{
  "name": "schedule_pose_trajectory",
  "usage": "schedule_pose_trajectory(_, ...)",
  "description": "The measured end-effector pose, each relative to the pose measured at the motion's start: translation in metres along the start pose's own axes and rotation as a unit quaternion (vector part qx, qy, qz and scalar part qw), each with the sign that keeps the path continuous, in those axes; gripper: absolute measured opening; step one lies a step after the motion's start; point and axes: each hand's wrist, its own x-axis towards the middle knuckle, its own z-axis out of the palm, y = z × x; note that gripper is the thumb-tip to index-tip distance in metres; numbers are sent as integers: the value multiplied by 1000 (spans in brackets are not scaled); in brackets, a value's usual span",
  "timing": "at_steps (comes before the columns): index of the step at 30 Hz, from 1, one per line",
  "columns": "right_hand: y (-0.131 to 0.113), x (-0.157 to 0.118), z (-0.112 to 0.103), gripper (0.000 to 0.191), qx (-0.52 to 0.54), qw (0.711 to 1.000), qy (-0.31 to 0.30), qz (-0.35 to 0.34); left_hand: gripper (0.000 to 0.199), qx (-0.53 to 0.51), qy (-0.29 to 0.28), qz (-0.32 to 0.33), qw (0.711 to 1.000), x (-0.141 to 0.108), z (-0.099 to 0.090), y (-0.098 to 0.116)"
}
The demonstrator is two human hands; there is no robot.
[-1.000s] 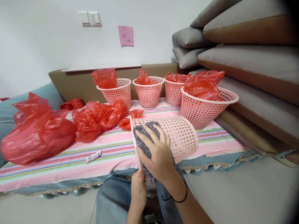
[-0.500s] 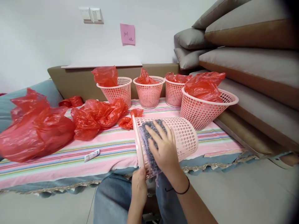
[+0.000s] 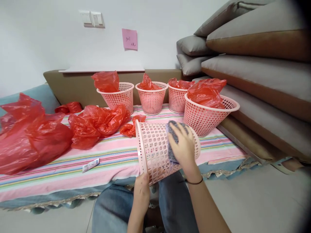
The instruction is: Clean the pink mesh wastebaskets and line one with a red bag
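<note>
A pink perforated basket [image 3: 155, 145] lies on its side above my knees, its wide rim facing left. My left hand [image 3: 142, 191] grips the rim at its lower edge, thumb on top. Pressed flat on the basket's side near its base is a grey and lilac knitted cloth [image 3: 172, 152], under my right hand [image 3: 182, 145]. The fingers of my right hand are bent over the cloth, and its palm hides part of it.
Four upright pink baskets with red bags stand behind, one at the right [image 3: 204, 119]. Red plastic bags [image 3: 36, 139] lie left, near a small white tube [image 3: 90, 165]. Stacked cushions [image 3: 255, 71] rise at the right.
My right hand and the cloth have moved right along the basket, from near the rim towards the base. My left hand keeps hold of the rim. The view has shifted slightly.
</note>
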Motion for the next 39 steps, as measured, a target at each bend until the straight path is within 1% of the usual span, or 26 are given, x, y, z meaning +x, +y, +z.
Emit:
schedule_pose_trajectory(1, -21, -7, 0, 43, 16, 999, -15, -30, 70, 6, -24, -2, 1000, 0, -1, -1)
schedule_pose_trajectory(2, -40, -13, 0, 43, 35, 997, -26, -59, 72, 16, -32, -3, 999, 0, -2, -2)
schedule_pose_trajectory(3, -56, -19, 0, 44, 55, 994, -39, -91, 74, 33, -25, -4, 999, 0, -3, -2)
schedule_pose_trajectory(4, -69, -24, 0, 44, 69, 990, -49, -113, 75, 50, -9, -4, 999, 0, -5, -3)
schedule_pose_trajectory(5, -76, -27, 0, 44, 79, 987, -56, -128, 75, 63, 5, -7, 998, -1, -7, -3)
schedule_pose_trajectory(6, -78, -28, 1, 44, 84, 986, -59, -133, 75, 67, 10, -13, 998, -2, -8, -3)
schedule_pose_trajectory(7, -74, -27, 1, 44, 84, 986, -59, -131, 75, 61, 7, -20, 998, -3, -9, -3)
schedule_pose_trajectory(9, -52, -18, 3, 44, 70, 991, -47, -107, 73, 32, -13, -33, 999, -4, -8, -3)
schedule_pose_trajectory(11, -17, -4, 3, 43, 42, 997, -22, -64, 74, 5, -43, -36, 998, -5, -6, -3)
schedule_pose_trajectory(14, 42, 14, 2, 41, 5, 1000, 17, 12, 75, 16, -74, -29, 997, -7, -3, -4)
schedule_pose_trajectory(16, 71, 20, 1, 41, 7, 999, 22, 35, 71, 29, -70, -23, 997, -10, -2, -4)
schedule_pose_trajectory(18, 87, 21, 0, 41, 18, 999, 16, 35, 65, 12, -35, -21, 999, -11, -2, -1)
schedule_pose_trajectory(20, 91, 18, 0, 40, 25, 999, 13, 27, 64, -16, 2, -27, 1000, -10, -3, 8)
schedule_pose_trajectory(23, 85, 14, 0, 39, 29, 999, 13, 19, 69, -30, 36, -14, 999, 0, -3, 35)
schedule_pose_trajectory(26, 81, 11, 0, 39, 33, 999, 10, 16, 61, 21, 76, 71, 994, 18, 2, 66)
schedule_pose_trajectory(29, 82, 7, -1, 41, 37, 999, 9, 10, 60, 97, 104, 157, 977, 39, 10, 86)
schedule_pose_trajectory(31, 83, 5, -2, 42, 37, 999, 9, 6, 61, 153, 103, 222, 958, 52, 15, 89)
schedule_pose_trajectory(33, 82, 2, -2, 42, 34, 999, 13, 7, 56, 196, 87, 281, 936, 61, 16, 86)
schedule_pose_trajectory(34, 81, 1, -3, 42, 32, 999, 15, 8, 52, 208, 79, 300, 927, 64, 15, 84)
schedule_pose_trajectory(36, 78, 0, -3, 42, 27, 999, 18, 11, 48, 223, 72, 319, 918, 64, 11, 78)
schedule_pose_trajectory(39, 67, -3, -4, 41, 18, 999, 24, 21, 49, 272, 89, 345, 894, 54, 3, 69)
